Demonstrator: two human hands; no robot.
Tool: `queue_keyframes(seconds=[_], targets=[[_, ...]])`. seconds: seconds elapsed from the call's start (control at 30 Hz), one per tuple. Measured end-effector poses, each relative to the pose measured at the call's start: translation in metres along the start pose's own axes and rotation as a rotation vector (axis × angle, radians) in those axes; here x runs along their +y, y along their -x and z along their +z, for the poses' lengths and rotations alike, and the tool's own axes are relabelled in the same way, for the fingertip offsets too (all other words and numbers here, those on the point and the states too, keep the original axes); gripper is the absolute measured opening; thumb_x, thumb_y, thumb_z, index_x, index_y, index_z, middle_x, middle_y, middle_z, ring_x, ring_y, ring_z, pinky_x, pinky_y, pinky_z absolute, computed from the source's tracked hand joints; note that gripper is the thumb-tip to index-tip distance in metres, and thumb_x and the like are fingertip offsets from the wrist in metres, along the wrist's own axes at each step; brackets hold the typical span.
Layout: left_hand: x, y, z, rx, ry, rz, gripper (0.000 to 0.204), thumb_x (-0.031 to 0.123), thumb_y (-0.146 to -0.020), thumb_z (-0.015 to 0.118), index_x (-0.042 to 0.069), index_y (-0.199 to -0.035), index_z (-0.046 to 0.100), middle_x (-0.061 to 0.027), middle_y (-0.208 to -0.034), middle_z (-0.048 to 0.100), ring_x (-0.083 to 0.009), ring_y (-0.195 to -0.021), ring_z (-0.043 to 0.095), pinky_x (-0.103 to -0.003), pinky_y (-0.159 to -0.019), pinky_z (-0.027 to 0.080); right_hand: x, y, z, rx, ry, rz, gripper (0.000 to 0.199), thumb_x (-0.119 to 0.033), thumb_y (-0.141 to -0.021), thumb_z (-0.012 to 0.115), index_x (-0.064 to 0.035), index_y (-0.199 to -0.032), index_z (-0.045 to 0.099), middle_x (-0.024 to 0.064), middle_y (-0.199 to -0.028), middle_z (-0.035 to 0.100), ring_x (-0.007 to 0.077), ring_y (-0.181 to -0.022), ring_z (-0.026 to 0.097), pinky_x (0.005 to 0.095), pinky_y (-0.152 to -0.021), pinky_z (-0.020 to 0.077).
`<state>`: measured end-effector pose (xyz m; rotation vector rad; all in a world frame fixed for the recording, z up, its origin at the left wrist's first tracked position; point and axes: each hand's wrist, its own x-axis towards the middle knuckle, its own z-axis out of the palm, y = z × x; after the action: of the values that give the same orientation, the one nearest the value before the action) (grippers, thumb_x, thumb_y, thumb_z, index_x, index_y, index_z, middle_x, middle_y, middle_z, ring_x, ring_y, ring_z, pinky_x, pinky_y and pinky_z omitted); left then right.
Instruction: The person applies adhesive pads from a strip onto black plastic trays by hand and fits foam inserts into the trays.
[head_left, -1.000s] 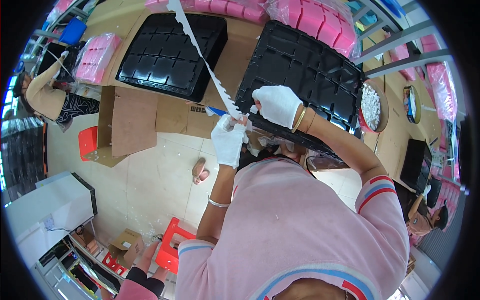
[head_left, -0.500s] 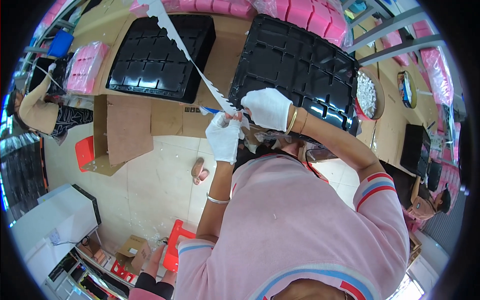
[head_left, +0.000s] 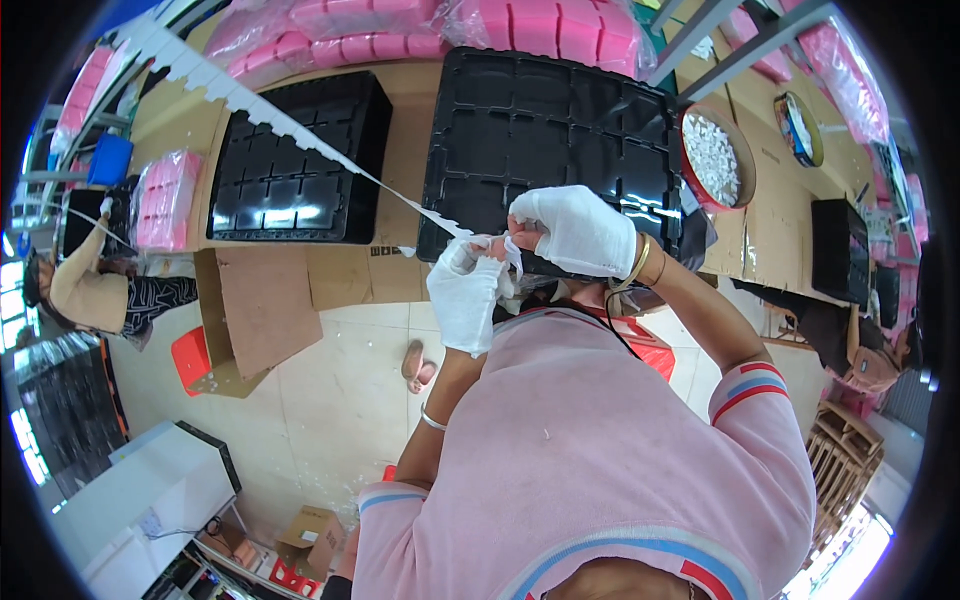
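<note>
A long white strip with a notched edge [head_left: 265, 112] runs from the upper left, past the trays, down to my hands. My left hand [head_left: 463, 295], in a white glove with bare fingertips, is closed on the strip's near end. Close beside it, my right hand [head_left: 582, 232], gloved the same way, is pinched with its fingertips almost touching the left ones. A small white flap shows between them, and what the right fingers hold is hidden. Both hands are at the near edge of a large black plastic tray with raised ridges [head_left: 540, 110].
A second black tray [head_left: 290, 180] sits left on the cardboard-covered table. Right of the large tray stands a round tin of white bits [head_left: 712, 160]. Wrapped pink blocks [head_left: 560, 35] line the back. An opened cardboard flap [head_left: 262, 315] hangs at the left. People work at both sides.
The view has shifted. The strip now slants more toward the left, and my hands sit slightly lower and closer together. The blue bit beside my left hand is no longer visible.
</note>
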<state>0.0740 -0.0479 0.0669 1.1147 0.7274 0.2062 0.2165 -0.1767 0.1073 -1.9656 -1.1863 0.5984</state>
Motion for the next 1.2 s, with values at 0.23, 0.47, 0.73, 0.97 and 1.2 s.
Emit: queue_keyframes(seconds=[0.23,0.47,0.73,0.97,1.2], targets=[[-0.004,0.002,0.019,-0.043,-0.088,-0.003,0.020,0.019,-0.093,0.076,0.002,-0.103,0.069,-0.0024,-0.079,0.067,-0.0072,-0.056,0.055,-0.022,-0.050,0.039,0.012,0.018,-0.005,0.053,-0.100,0.088,0.011,-0.010,-0.089,0.073,-0.0033,-0.096,0.067,0.0133,-0.081,0.067,0.0246,-0.074,0.068,0.0339,-0.070,0.0536],[0.013,-0.001,0.015,-0.343,-0.223,-0.034,0.036,0.017,-0.088,0.081,0.000,-0.116,0.067,-0.0041,-0.088,0.070,-0.0075,-0.069,0.062,-0.021,-0.053,0.042,0.027,0.027,-0.014,0.039,-0.101,0.103,0.014,-0.010,-0.086,0.071,-0.0026,-0.097,0.069,0.0137,-0.079,0.069,0.0280,-0.071,0.069,0.0353,-0.069,0.0552],[0.017,-0.003,0.033,-0.264,-0.260,0.004,0.032,0.012,-0.088,0.081,-0.001,-0.115,0.069,-0.0045,-0.088,0.071,-0.0077,-0.065,0.063,-0.021,-0.053,0.045,0.036,0.033,-0.017,0.060,-0.129,0.064,0.014,-0.012,-0.086,0.071,-0.0024,-0.096,0.070,0.0146,-0.078,0.069,0.0294,-0.072,0.070,0.0352,-0.070,0.0558],[0.001,-0.009,0.045,-0.047,-0.292,0.098,0.022,0.008,-0.091,0.077,0.000,-0.111,0.071,-0.0032,-0.086,0.071,-0.0051,-0.065,0.061,-0.022,-0.051,0.046,0.038,0.040,-0.016,0.145,-0.219,0.153,0.012,-0.008,-0.090,0.071,-0.0010,-0.100,0.069,0.0099,-0.079,0.069,0.0163,-0.071,0.066,0.0299,-0.070,0.0541],[-0.014,-0.018,0.040,0.069,-0.357,0.297,0.022,0.007,-0.092,0.075,0.000,-0.112,0.070,-0.0043,-0.087,0.072,-0.0078,-0.074,0.064,-0.025,-0.060,0.051,0.008,0.043,-0.018,0.185,-0.279,0.229,0.011,-0.009,-0.092,0.071,-0.0005,-0.099,0.068,0.0068,-0.077,0.068,0.0123,-0.070,0.062,0.0279,-0.068,0.0525]])
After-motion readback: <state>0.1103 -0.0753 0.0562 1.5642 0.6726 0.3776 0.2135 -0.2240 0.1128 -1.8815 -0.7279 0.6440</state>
